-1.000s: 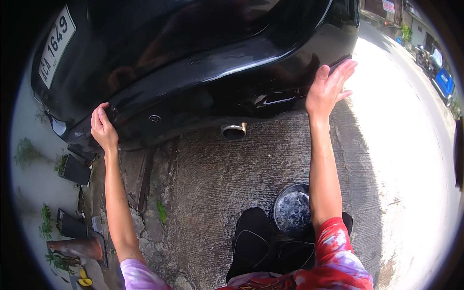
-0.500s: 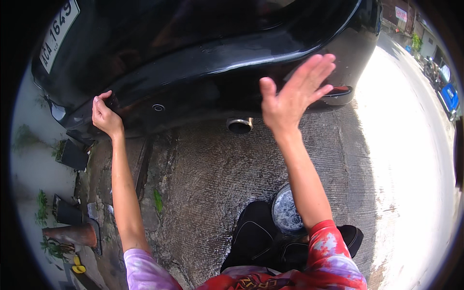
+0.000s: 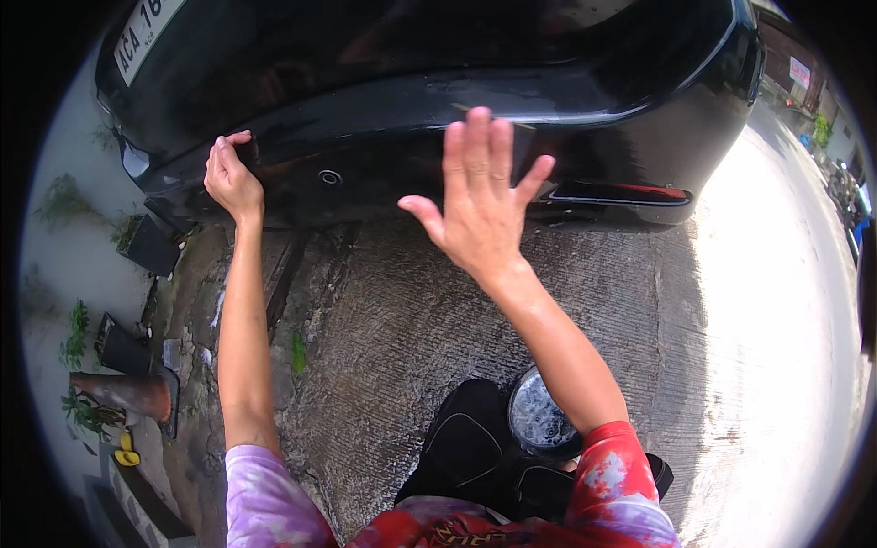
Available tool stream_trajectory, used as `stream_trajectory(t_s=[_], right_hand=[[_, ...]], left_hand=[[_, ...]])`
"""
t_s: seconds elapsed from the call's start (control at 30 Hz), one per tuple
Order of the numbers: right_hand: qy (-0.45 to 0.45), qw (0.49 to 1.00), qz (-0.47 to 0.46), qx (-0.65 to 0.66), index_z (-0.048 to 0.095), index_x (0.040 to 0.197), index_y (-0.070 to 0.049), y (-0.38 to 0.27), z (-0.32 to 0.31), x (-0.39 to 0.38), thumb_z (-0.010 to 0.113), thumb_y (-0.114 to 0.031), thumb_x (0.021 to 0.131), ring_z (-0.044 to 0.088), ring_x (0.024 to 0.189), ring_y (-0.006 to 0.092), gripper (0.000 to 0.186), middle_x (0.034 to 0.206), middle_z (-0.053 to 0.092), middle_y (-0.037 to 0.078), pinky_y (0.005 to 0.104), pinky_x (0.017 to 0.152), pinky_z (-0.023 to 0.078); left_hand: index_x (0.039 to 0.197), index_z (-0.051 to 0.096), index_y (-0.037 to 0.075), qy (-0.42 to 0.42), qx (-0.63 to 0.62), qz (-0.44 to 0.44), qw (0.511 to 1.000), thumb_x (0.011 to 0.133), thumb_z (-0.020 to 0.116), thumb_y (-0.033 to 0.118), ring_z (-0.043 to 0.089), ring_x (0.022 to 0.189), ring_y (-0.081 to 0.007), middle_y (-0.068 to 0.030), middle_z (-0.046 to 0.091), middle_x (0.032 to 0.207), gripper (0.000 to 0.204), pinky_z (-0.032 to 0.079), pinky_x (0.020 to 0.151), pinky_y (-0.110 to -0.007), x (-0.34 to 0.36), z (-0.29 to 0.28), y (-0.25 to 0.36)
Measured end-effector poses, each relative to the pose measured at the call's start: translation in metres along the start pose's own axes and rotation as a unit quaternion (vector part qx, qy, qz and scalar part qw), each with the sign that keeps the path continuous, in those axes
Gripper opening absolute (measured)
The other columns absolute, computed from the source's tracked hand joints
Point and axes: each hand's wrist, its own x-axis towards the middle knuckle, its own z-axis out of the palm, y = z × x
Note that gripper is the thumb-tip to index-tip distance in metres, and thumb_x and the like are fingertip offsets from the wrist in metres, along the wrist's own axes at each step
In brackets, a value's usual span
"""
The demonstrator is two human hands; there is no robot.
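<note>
A black car's rear bumper (image 3: pixel 384 119) spans the upper part of the view, glossy and wet-looking. My right hand (image 3: pixel 480 196) is open before it, fingers spread and back of the hand towards me; whether the palm touches the paint I cannot tell. Against the bumper's left part rests my left hand (image 3: pixel 235 183), its fingers curled closed beside a small dark patch. Whatever those fingers hold, if anything, is hidden. Below my right forearm stands a round bucket (image 3: pixel 541 416) of foamy water, partly covered by that arm.
Ribbed concrete (image 3: pixel 402 310) lies under the car, sunlit at right. Along the left wall are dark plant pots (image 3: pixel 151 245), a tipped-over orange cone (image 3: pixel 137 395) and a yellow object (image 3: pixel 127 449). A red reflector (image 3: pixel 630 194) sits low on the bumper's right.
My right hand has swept left across the bumper, its fingers still spread. The view has shifted somewhat; my left hand stays at about the same spot on the car.
</note>
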Motion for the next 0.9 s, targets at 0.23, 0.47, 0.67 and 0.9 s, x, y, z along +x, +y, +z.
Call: stream_trajectory(t_s=[0.23, 0.47, 0.67, 0.9], right_hand=[[-0.106, 0.938, -0.278, -0.176, 0.037, 0.16, -0.023, 0.107, -0.057, 0.006, 0.036, -0.077, 0.092, 0.017, 0.158, 0.0162, 0.087, 0.169, 0.027, -0.004, 0.0668, 0.119, -0.017], [-0.09, 0.929, -0.33, -0.138, 0.029, 0.163, -0.022, 0.0, -0.022, 0.038, 0.048, -0.079, 0.084, 0.013, 0.158, 0.0153, 0.099, 0.172, 0.018, -0.005, 0.066, 0.122, -0.009], [-0.119, 0.919, -0.344, -0.155, 0.028, 0.163, -0.029, 0.052, -0.048, 0.042, 0.05, -0.069, 0.089, 0.013, 0.157, 0.0096, 0.087, 0.171, 0.017, -0.013, 0.0639, 0.124, -0.008], [-0.117, 0.94, -0.287, -0.146, 0.045, 0.156, -0.022, 0.049, -0.046, 0.019, 0.048, -0.075, 0.088, 0.02, 0.157, 0.0149, 0.086, 0.169, 0.028, -0.004, 0.0654, 0.122, -0.008]], left_hand=[[0.091, 0.074, 0.003, -0.036, -0.008, 0.017, 0.999, 0.108, 0.043, 0.027, 0.07, 0.096, -0.023, -0.0068, 0.077, 0.098, 0.043, 0.05, 0.088, -0.034, 0.026, -0.029, -0.035], [0.086, 0.074, 0.003, -0.013, 0.003, 0.034, 0.999, 0.107, 0.043, 0.025, 0.07, 0.093, -0.0269, -0.0065, 0.077, 0.094, 0.043, 0.049, 0.087, -0.036, 0.012, -0.013, -0.013], [0.088, 0.074, 0.002, -0.015, -0.008, 0.047, 0.999, 0.106, 0.043, 0.021, 0.071, 0.092, -0.0238, -0.0062, 0.078, 0.095, 0.041, 0.052, 0.085, -0.035, 0.02, -0.027, -0.036], [0.086, 0.074, 0.004, 0.003, 0.022, 0.057, 0.998, 0.106, 0.041, 0.021, 0.071, 0.092, -0.0252, -0.0059, 0.078, 0.095, 0.042, 0.052, 0.085, -0.036, 0.011, -0.014, -0.02]])
